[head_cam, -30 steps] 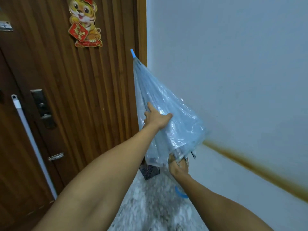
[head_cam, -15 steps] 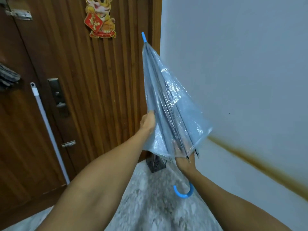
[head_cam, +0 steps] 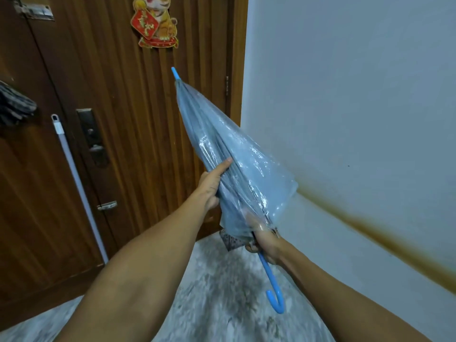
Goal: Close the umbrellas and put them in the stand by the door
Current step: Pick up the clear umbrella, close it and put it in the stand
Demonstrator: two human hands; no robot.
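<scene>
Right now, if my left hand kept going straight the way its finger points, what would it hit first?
The left hand already lies against the umbrella, its finger pointing up along the canopy. Beyond that, probably the wooden door, though depth is unclear.

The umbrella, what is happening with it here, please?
A person is folding a clear umbrella in front of a wooden door. The right hand grips the shaft just above the blue hooked handle. The left hand lies against the collapsed canopy, gathering the plastic. The blue tip points up toward the door. The canopy is down but loose, not yet wrapped. A dark object on the floor shows behind the umbrella; I cannot tell whether it is the stand.
</scene>
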